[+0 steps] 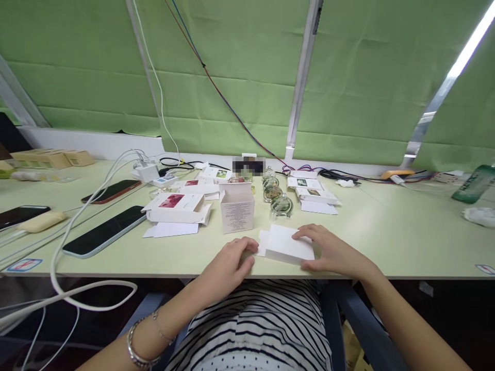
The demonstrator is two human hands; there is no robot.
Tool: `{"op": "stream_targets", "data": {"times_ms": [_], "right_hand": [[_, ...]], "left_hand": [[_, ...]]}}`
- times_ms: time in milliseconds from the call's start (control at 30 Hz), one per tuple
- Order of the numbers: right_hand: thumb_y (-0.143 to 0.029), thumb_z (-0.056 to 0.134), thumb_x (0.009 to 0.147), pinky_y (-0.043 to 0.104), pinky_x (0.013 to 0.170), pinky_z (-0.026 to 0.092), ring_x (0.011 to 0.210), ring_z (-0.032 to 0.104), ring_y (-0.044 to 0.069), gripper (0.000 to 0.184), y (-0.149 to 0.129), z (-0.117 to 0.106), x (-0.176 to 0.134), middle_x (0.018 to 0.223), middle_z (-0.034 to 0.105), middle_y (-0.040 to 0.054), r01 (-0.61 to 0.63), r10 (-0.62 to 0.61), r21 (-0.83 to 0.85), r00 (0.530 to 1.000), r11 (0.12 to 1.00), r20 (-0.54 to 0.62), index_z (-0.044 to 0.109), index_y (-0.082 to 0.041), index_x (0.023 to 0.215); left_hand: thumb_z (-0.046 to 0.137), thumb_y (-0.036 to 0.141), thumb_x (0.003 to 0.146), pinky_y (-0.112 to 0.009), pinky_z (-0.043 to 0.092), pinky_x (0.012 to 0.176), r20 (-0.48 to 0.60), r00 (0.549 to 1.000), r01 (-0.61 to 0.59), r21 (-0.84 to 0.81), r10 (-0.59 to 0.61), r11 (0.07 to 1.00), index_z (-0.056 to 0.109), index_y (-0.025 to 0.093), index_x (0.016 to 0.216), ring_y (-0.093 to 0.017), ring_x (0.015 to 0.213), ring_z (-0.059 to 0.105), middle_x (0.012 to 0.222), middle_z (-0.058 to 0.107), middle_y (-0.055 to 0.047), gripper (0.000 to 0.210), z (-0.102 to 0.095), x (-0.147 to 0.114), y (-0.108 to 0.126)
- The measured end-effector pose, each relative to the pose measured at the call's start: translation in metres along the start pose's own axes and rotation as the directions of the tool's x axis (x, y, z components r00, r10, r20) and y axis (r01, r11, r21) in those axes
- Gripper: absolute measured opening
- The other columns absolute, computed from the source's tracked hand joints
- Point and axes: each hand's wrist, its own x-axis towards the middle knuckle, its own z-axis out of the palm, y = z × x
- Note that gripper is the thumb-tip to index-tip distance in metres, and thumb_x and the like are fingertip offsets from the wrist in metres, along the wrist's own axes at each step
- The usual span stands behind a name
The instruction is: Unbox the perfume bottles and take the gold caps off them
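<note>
A plain white box [288, 243] lies flat at the table's front edge, with its left end flap sticking out. My right hand [323, 250] grips its right end, fingers on top and thumb at the near side. My left hand [234, 262] is beside the flap [263, 243], fingers bent and thumb apart, with the fingertips at the flap's edge. Just beyond stands an upright white box with printed text [237, 211], its top open. A round clear glass ornament [281, 206] leads a row of similar ones behind the white box.
White boxes with a red picture [174, 206] are stacked at the left, and more printed boxes [315, 195] at the right. Phones [106, 232] and white cables [69, 242] cover the left side. A green bottle [474, 184] lies tilted at the far right. Black cables [336, 176] run along the back.
</note>
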Motion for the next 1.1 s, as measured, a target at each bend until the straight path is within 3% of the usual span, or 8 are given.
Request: {"op": "stream_targets", "data": {"times_ms": [167, 467, 533, 667, 800, 900, 1000, 1100], "right_hand": [[-0.036, 0.064, 0.065, 0.04, 0.097, 0.034, 0.115, 0.041, 0.025, 0.05, 0.006, -0.002, -0.001, 0.123, 0.046, 0.0055, 0.0, 0.001, 0.038, 1.0, 0.999, -0.024, 0.052, -0.027, 0.113], [-0.038, 0.064, 0.067, 0.04, 0.095, 0.038, 0.111, 0.045, 0.025, 0.047, 0.014, -0.016, -0.007, 0.123, 0.048, 0.0045, -0.007, 0.039, 0.259, 0.992, 0.966, -0.119, 0.051, -0.027, 0.111], [-0.038, 0.065, 0.067, 0.04, 0.095, 0.037, 0.111, 0.046, 0.024, 0.048, 0.02, -0.015, -0.006, 0.123, 0.048, 0.0044, 0.024, 0.027, 0.365, 0.99, 0.931, -0.136, 0.05, -0.027, 0.111], [-0.041, 0.067, 0.066, 0.039, 0.092, 0.039, 0.108, 0.049, 0.024, 0.051, 0.026, -0.01, -0.002, 0.12, 0.05, 0.0059, 0.127, -0.016, 0.602, 0.982, 0.788, -0.187, 0.048, -0.027, 0.111], [-0.048, 0.065, 0.066, 0.038, 0.084, 0.043, 0.104, 0.052, 0.025, 0.051, 0.02, -0.007, 0.001, 0.112, 0.056, 0.0055, 0.178, 0.051, 0.729, 0.959, 0.661, -0.28, 0.046, -0.029, 0.11], [-0.052, 0.064, 0.065, 0.038, 0.083, 0.044, 0.103, 0.052, 0.025, 0.053, 0.014, -0.007, 0.0, 0.111, 0.058, 0.0052, 0.17, 0.104, 0.741, 0.946, 0.65, -0.308, 0.045, -0.03, 0.11], [-0.059, 0.06, 0.064, 0.039, 0.082, 0.044, 0.105, 0.051, 0.027, 0.062, 0.013, -0.007, -0.002, 0.114, 0.056, 0.0058, 0.159, 0.118, 0.721, 0.941, 0.674, -0.318, 0.041, -0.03, 0.115], [-0.06, 0.055, 0.067, 0.039, 0.081, 0.045, 0.109, 0.049, 0.028, 0.067, 0.016, -0.007, -0.003, 0.119, 0.053, 0.0062, 0.166, 0.122, 0.731, 0.938, 0.662, -0.323, 0.034, -0.031, 0.124]], "left_hand": [[0.042, 0.025, 0.083, -0.036, 0.044, 0.085, -0.016, 0.999, 0.032, -0.049, -0.033, 0.998, 0.047, 0.022, 0.103, -0.019, 0.097, 0.054, 0.106, 0.058, -0.005, 0.02, -0.002, 0.0, -0.002], [0.044, 0.027, 0.084, -0.034, 0.048, 0.074, -0.207, 0.976, 0.049, -0.108, -0.07, 0.993, 0.044, 0.021, 0.106, -0.015, 0.08, 0.054, 0.098, 0.055, -0.005, 0.024, -0.002, 0.0, -0.003], [0.045, 0.028, 0.083, -0.033, 0.047, 0.075, -0.342, 0.938, 0.027, -0.079, -0.053, 0.996, 0.046, 0.021, 0.101, -0.015, 0.082, 0.053, 0.098, 0.053, -0.004, 0.019, -0.012, 0.003, -0.005], [0.052, 0.032, 0.079, -0.036, 0.044, 0.086, -0.602, 0.796, 0.012, -0.088, -0.063, 0.996, 0.038, 0.023, 0.109, -0.02, 0.104, 0.048, 0.113, 0.045, -0.006, 0.035, -0.042, 0.015, -0.021], [0.06, 0.04, 0.073, -0.044, 0.042, 0.091, -0.493, 0.851, 0.11, -0.168, -0.18, 0.98, 0.016, 0.023, 0.125, -0.026, 0.121, 0.037, 0.133, 0.027, -0.015, 0.07, -0.048, 0.026, -0.029], [0.066, 0.042, 0.067, -0.053, 0.03, 0.099, -0.565, 0.824, 0.063, 0.045, -0.027, 0.997, 0.01, 0.022, 0.129, -0.032, 0.129, 0.022, 0.139, 0.012, -0.018, 0.086, -0.04, 0.035, -0.013], [0.068, 0.042, 0.065, -0.058, 0.016, 0.103, -0.573, 0.807, 0.007, 0.252, 0.144, 0.968, 0.02, 0.024, 0.127, -0.035, 0.133, 0.006, 0.142, 0.009, -0.015, 0.08, -0.045, 0.048, 0.009], [0.063, 0.043, 0.069, -0.055, 0.024, 0.101, -0.483, 0.876, 0.076, 0.179, 0.021, 0.981, 0.017, 0.022, 0.13, -0.034, 0.13, 0.018, 0.139, 0.018, -0.016, 0.079, -0.062, 0.062, 0.015]]}}
